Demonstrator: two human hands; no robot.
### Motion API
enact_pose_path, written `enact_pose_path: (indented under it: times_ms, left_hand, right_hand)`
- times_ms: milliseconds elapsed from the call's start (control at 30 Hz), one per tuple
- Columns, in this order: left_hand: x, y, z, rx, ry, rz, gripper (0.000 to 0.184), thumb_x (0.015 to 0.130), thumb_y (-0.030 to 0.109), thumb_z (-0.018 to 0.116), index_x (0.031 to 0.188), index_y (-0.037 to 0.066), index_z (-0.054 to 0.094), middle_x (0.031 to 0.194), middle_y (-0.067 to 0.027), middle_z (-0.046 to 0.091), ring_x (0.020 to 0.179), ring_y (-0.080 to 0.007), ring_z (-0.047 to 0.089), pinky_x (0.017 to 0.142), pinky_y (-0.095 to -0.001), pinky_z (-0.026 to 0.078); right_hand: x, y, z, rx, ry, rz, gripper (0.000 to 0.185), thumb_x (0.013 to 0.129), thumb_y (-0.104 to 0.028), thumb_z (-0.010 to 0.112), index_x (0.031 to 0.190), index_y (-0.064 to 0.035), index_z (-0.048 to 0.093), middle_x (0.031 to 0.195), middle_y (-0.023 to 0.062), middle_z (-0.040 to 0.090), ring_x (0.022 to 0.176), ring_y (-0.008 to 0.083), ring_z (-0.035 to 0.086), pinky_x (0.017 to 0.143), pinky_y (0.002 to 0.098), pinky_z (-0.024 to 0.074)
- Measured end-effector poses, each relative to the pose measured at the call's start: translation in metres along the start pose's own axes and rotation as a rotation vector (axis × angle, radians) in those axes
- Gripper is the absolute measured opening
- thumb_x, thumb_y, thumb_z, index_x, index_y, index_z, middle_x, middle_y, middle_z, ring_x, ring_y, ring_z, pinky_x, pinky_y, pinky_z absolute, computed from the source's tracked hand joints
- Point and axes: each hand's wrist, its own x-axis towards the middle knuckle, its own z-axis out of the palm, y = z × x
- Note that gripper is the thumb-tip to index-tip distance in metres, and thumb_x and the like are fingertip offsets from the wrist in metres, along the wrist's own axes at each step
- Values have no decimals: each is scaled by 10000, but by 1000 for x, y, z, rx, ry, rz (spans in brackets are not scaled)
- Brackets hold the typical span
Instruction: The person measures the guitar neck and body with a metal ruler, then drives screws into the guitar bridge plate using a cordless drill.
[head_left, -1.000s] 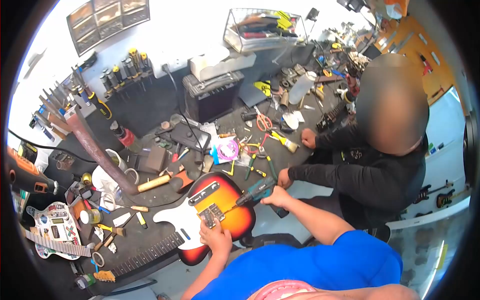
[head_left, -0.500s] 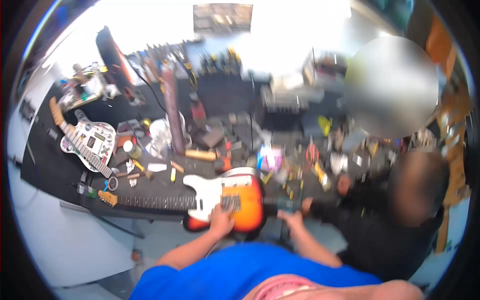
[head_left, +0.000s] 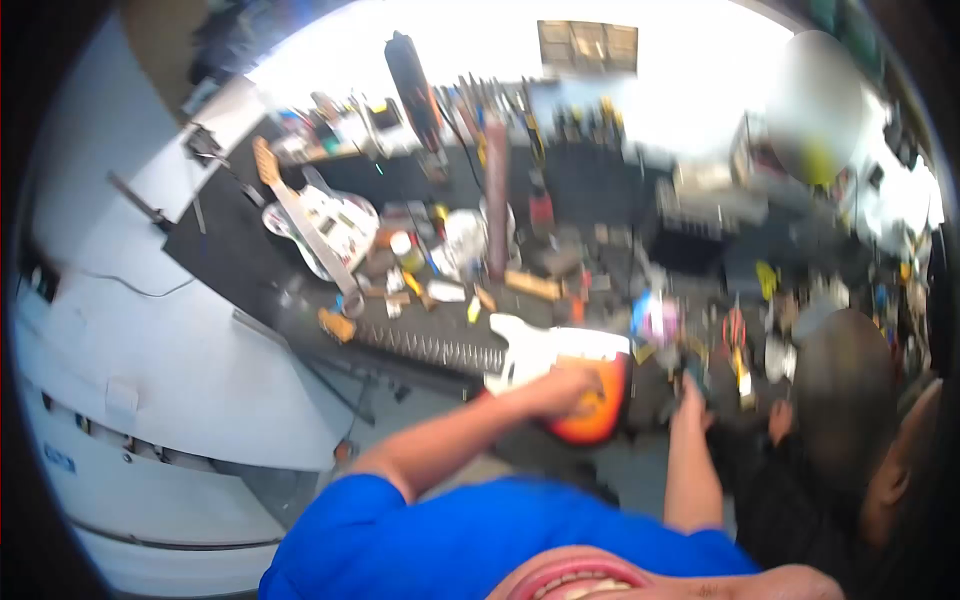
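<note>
The guitar (head_left: 530, 350) is set along the near edge of the surface (head_left: 225, 235), partly covered by the left hand (head_left: 562, 392) (whether anything is pinched cannot be told through the blur). The right hand (head_left: 690, 390) is held just right of the guitar, its grip likewise unclear. Farther right, another person's hand (head_left: 780, 420) is seen; a white guitar (head_left: 345, 230) is placed behind, leftward.

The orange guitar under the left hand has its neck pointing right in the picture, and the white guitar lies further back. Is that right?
No: in the head view, the neck of the orange guitar under the left hand points left. The white guitar does lie further back.
</note>
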Motion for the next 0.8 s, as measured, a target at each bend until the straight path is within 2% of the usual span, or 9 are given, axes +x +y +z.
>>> enact_pose_path:
  times_ms: [33, 100, 167, 200, 300, 433, 500, 633, 800]
  left_hand:
    - [-10, -12, 5, 17, 42, 59, 292, 856, 115, 716, 1128, 11, 738, 1184, -187, 711, 1127, -373, 678, 1009, -461, 534]
    - [-36, 15, -9, 28, 46, -2, 301, 893, 153, 723, 1161, 19, 743, 1191, -187, 719, 1160, -372, 675, 1019, -457, 529]
    - [-62, 20, -29, -99, -45, -152, 349, 933, 188, 724, 1246, 34, 730, 1200, -186, 724, 1157, -370, 680, 1022, -449, 532]
    - [-70, 25, -42, -118, -153, -286, 386, 948, 206, 726, 1299, 47, 721, 1220, -183, 723, 1142, -365, 692, 1027, -435, 535]
    - [-59, 65, -102, -12, -385, -331, 447, 947, 214, 727, 1366, 65, 685, 1224, -189, 723, 1122, -365, 701, 1019, -444, 543]
    - [-18, 114, -141, 735, -478, 142, 642, 914, 167, 704, 1517, 30, 533, 1073, -202, 735, 1003, -398, 718, 892, -509, 565]
    - [-2, 163, -161, 811, -370, 306, 702, 907, 120, 662, 1563, -6, 446, 823, -205, 717, 782, -409, 719, 772, -528, 559]
    - [0, 269, -205, 793, -383, 478, 817, 872, 94, 658, 1626, -8, 361, 767, -203, 697, 808, -380, 738, 703, -496, 563]
    - [-16, 313, -241, 860, -240, 933, 761, 889, 135, 654, 1572, -78, 394, 798, -170, 727, 780, -351, 747, 663, -461, 580]
  right_hand:
    - [-46, -29, 16, -145, 244, -7, 489, 775, -174, 939, 1179, -22, 710, 1128, 131, 737, 950, 279, 707, 821, 467, 575]
    - [71, 29, -10, 62, 137, 167, 457, 764, -173, 949, 1132, -16, 728, 1081, 117, 744, 881, 293, 712, 778, 466, 581]
    - [100, 38, -10, 99, 77, 77, 499, 765, -128, 940, 1196, -2, 723, 1122, 124, 757, 910, 310, 738, 815, 469, 594]
    - [108, 47, -10, 16, 97, 14, 548, 777, -232, 933, 1227, 3, 726, 1163, 141, 757, 997, 317, 734, 880, 459, 585]
    - [92, 16, -2, -763, 378, -42, 723, 856, -511, 813, 1323, 29, 698, 1340, 228, 709, 1234, 385, 688, 1045, 453, 539]
    - [72, -7, 14, -979, 361, -12, 817, 924, -666, 566, 1420, -24, 657, 1517, 249, 581, 1447, 374, 535, 1204, 472, 397]
    - [49, -13, 23, -955, 293, -15, 731, 913, -582, 601, 1414, -54, 667, 1505, 219, 603, 1423, 377, 561, 1174, 468, 431]
    - [-17, -7, 25, -959, 229, -182, 677, 856, -527, 690, 1256, 17, 739, 1375, 294, 662, 1305, 418, 642, 1108, 465, 488]
    - [-144, 8, 1, -993, 384, -655, 573, 934, -474, 686, 1338, -67, 665, 1287, 218, 717, 1237, 426, 652, 1024, 490, 527]
